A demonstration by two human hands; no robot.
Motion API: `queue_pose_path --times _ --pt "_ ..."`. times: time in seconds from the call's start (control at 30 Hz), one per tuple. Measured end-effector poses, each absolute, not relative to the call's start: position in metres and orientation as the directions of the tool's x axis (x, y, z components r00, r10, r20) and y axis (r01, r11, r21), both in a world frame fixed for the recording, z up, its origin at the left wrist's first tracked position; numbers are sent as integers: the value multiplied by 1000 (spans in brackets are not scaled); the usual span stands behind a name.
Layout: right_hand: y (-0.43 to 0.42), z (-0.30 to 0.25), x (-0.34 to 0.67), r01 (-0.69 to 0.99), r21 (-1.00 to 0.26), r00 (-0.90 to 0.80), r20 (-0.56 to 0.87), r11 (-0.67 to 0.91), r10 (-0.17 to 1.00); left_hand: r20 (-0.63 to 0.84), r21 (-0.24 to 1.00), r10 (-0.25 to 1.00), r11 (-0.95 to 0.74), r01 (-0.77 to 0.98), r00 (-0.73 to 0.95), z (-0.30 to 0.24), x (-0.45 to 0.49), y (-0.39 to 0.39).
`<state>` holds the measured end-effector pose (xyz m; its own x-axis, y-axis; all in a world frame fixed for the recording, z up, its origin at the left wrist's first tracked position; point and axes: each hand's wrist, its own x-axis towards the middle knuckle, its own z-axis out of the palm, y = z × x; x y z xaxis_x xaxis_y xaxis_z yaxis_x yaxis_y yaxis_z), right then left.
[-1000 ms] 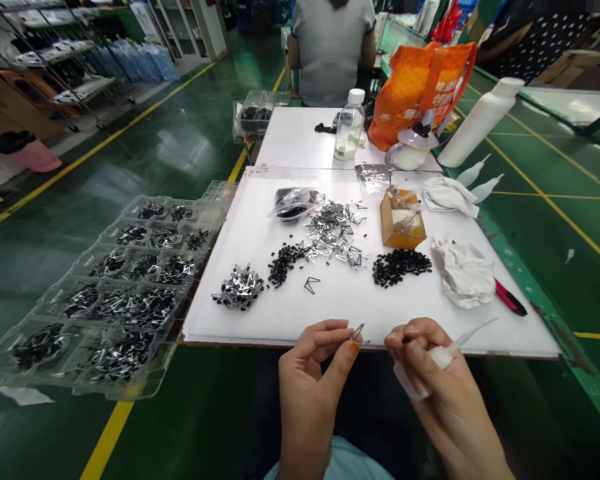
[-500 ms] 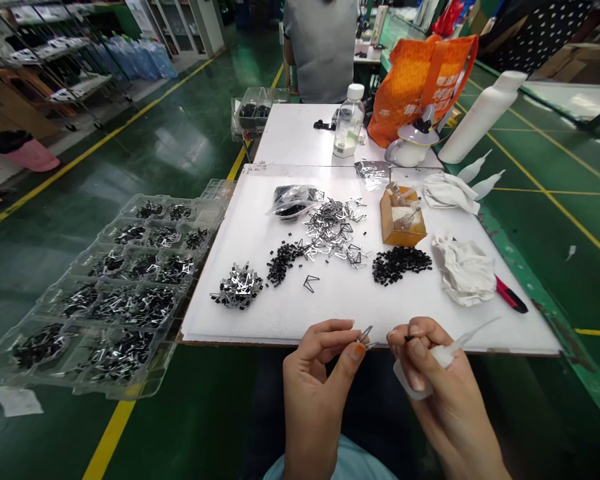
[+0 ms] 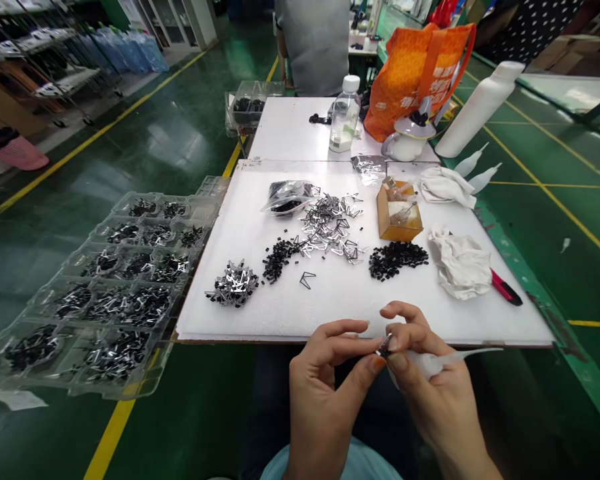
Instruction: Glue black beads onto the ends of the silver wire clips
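Observation:
My left hand point(image 3: 327, 380) and my right hand point(image 3: 425, 350) meet just above the front edge of a white foam board point(image 3: 340, 313). A tiny metal clip point(image 3: 385, 345) is pinched in my left fingertips, and my right fingers close around it too, partly hiding it. My right hand also grips a white squeeze bottle point(image 3: 427, 363) with a long thin nozzle pointing right. On the board lie a tangled pile of metal wire clips point(image 3: 330, 223), another clump of clips with black pieces point(image 3: 233, 283), and scattered small black pieces point(image 3: 397, 259).
Left of the board stands a clear compartment tray point(image 3: 115, 283) filled with black-and-metal parts. On the board are a small cardboard box point(image 3: 399, 217), white cloths point(image 3: 459, 265) and a red-handled knife point(image 3: 505, 288). A seated person's back point(image 3: 313, 47) shows beyond a second table.
My hands have drawn closer together, with my right hand moving left and its fingers closing on the clip. The squeeze bottle now lies more level. The view has shifted slightly.

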<state>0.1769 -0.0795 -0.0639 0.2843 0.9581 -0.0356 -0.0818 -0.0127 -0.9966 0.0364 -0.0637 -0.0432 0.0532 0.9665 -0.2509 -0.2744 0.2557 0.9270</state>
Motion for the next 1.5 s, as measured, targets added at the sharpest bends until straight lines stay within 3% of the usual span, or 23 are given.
queue_pose_path --times 0.97,1.27,1.43,1.5 --pt "-78 -81 181 -86 -987 250 110 135 962 -98 985 993 105 -137 59 -46 33 -63" --pt "-76 -79 180 -199 -975 319 34 102 947 -136 978 989 143 -153 51 -47 36 -63" --pt "-65 -69 186 -320 -947 241 -104 -22 965 -204 959 979 204 -196 21 -46 37 -63" --pt "-51 -65 198 -262 -965 277 -95 -20 956 -255 938 967 249 -241 4 -46 37 -62"
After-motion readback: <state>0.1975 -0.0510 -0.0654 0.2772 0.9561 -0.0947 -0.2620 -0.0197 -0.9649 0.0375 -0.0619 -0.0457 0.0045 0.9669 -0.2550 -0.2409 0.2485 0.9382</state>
